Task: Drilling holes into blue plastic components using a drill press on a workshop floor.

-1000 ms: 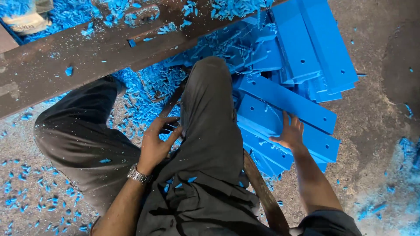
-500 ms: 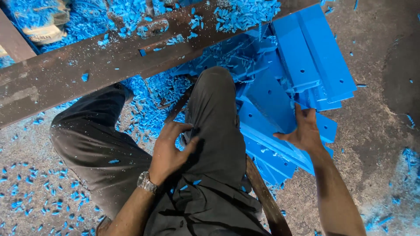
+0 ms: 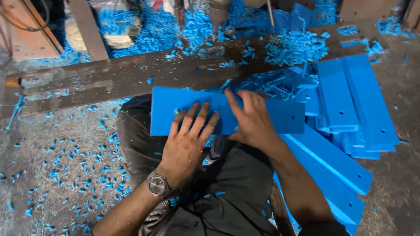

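Across the lap, below the long steel beam, a blue plastic strip lies flat. Left hand and right hand press it, fingers spread, not clenched. Risk: strip could slide on loose blue shavings.

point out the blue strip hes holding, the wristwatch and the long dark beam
blue strip [image 3: 280, 116]: head view, bare right end.
wristwatch [image 3: 156, 185]: head view, dial.
long dark beam [image 3: 131, 74]: head view, top face.
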